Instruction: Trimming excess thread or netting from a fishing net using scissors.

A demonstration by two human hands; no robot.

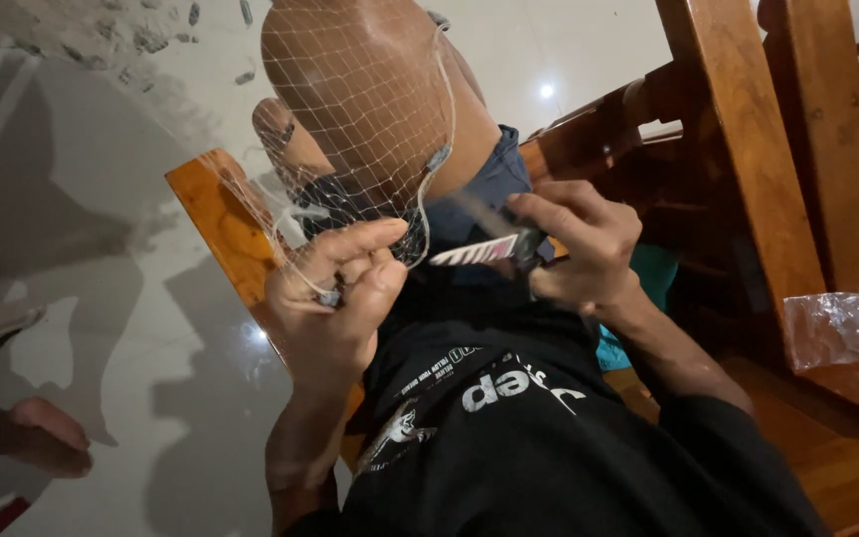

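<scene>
The fine white net lies draped over the person's raised knee at twelve o'clock, its lower edge gathered in the left hand, whose fingers are pinched shut on the mesh. At three o'clock of it the right hand is closed on a flat netting needle aimed at that edge. Judging by this, the mesh is best kept taut over the knee and each loop kept even; a wooden chair stands beyond.
</scene>
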